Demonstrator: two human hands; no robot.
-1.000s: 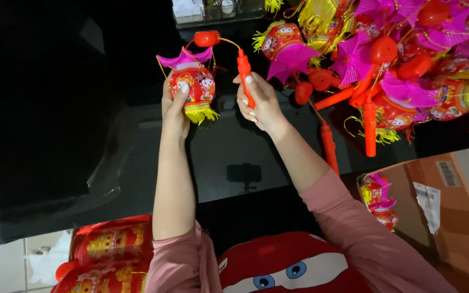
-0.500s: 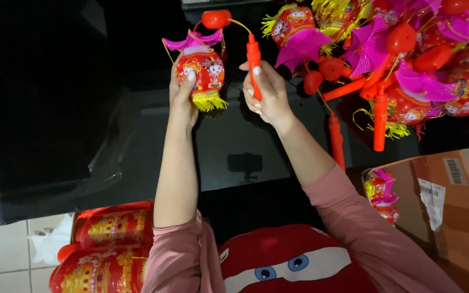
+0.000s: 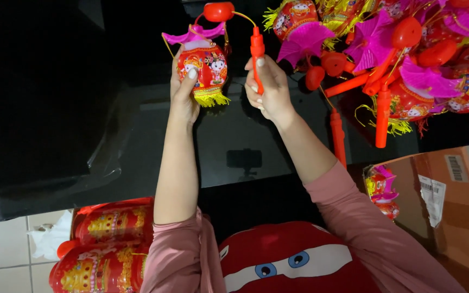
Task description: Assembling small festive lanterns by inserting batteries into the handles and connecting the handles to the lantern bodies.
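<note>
**Lantern carried farther up the table**

Both hands have moved away from the body — the left hand (image 3: 184, 89) with the small red lantern (image 3: 204, 68), the right hand (image 3: 267, 89) with its orange stick (image 3: 257, 57). The red knob (image 3: 219, 11) now sits at the picture's top edge — the arms reach out straighter.

Both hands (image 3: 184, 89) (image 3: 267, 89) raised, fingers curled, arms outstretched.
</note>
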